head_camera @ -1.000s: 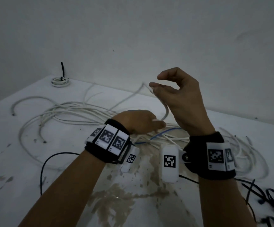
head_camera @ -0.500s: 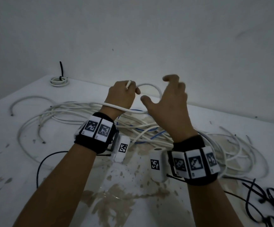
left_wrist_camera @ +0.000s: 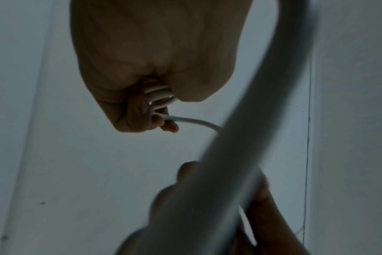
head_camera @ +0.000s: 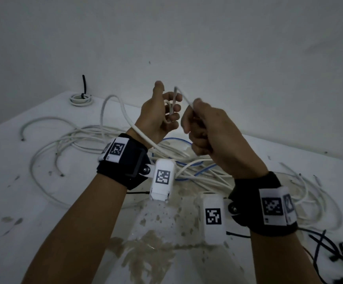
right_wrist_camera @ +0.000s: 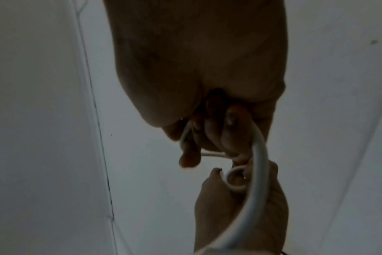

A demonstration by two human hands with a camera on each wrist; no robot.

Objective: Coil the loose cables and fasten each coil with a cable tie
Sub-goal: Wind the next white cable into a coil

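Observation:
Both hands are raised above the table in the head view. My left hand (head_camera: 169, 111) holds a small coil of white cable (head_camera: 171, 108) in its curled fingers; the left wrist view shows several turns (left_wrist_camera: 159, 96) in that grip. My right hand (head_camera: 195, 121), just to the right of it, grips a strand of the same white cable (head_camera: 184, 97). In the right wrist view the strand (right_wrist_camera: 260, 155) passes through my right hand's fingers, and the little coil (right_wrist_camera: 233, 179) sits in my left hand below. The cable's loose length (head_camera: 125, 117) arcs past my left wrist to the pile.
A tangle of white cables (head_camera: 96, 138) and a blue cable (head_camera: 178, 140) covers the stained white table (head_camera: 23, 222). A finished coil with a black tie (head_camera: 81, 98) lies at the back left by the wall. Black ties (head_camera: 340, 253) lie at the front right.
My right hand, open half a second ago, has closed on the cable strand next to my left hand. My left hand has risen and turned, still holding the small coil.

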